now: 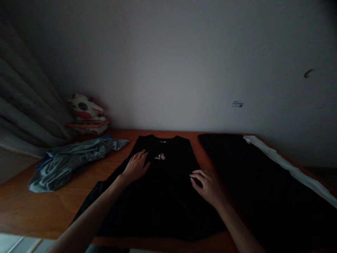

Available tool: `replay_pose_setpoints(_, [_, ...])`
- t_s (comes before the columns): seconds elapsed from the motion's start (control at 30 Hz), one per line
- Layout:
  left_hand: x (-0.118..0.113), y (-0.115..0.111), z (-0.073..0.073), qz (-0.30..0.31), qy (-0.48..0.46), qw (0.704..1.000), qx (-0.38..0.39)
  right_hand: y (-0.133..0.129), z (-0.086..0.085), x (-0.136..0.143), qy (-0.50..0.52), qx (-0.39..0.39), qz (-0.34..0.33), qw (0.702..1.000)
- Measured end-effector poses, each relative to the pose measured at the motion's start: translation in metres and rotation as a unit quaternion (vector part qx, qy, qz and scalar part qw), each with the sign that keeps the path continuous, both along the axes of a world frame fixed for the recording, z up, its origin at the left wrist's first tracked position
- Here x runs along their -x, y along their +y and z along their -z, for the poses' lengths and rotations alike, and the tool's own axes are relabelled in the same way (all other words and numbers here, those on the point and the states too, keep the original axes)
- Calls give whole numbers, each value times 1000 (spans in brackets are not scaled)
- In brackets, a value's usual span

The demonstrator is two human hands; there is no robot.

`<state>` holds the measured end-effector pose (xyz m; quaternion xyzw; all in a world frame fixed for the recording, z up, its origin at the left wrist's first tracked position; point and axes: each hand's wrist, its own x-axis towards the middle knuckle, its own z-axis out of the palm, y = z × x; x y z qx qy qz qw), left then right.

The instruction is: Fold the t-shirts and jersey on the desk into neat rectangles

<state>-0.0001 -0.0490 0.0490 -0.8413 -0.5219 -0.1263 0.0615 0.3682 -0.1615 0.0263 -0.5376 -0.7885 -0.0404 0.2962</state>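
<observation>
A black shirt (165, 196) lies spread on the wooden table, its neckline toward the wall. A small light and pink print (161, 156) marks its chest. Over the shirt's left side is my left hand (136, 165), palm down with the fingers stretched out and nothing held. My right hand (206, 185) is at the shirt's right edge, thumb and fingers curved with a gap between them. Whether either hand presses on the cloth is hard to tell in the dim light.
To the right, dark cloth (237, 175) with a white strip (279, 161) covers the table (50, 211). Crumpled grey clothing (71, 163) lies at the left. A cow-shaped toy keyboard (88, 114) stands in the back left corner, beside a curtain (26, 95).
</observation>
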Motion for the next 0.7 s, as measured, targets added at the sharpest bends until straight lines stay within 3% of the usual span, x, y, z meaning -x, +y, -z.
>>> replay_pose_setpoints(0.07, [28, -16, 9, -34, 12, 999, -3, 1, -3, 4, -23, 4, 14, 1000])
replay_pose_setpoints(0.17, [52, -34, 28, -11, 20, 1000, -1, 5, -7, 19, -50, 29, 82, 995])
replay_pose_setpoints(0.27, [56, -42, 43, 6, 8, 1000, -2, 11, -3, 38, -39, 62, 119, 990])
replay_pose_setpoints(0.37, [52, -43, 47, -7, -11, 1000, -6, 16, 6, 47, -61, 132, 78, 986])
replay_pose_setpoints(0.47, [46, -44, 40, -5, -39, 999, 12, 20, 12, 42, -89, 194, 64, 975])
replay_pose_setpoints(0.57, [42, -50, 22, 19, -86, 995, 52, 24, 10, 32, -91, 211, 54, 972])
replay_pose_setpoints(0.7, [57, -70, -5, 50, -125, 986, 96, 27, 5, 22, -38, 208, 33, 977])
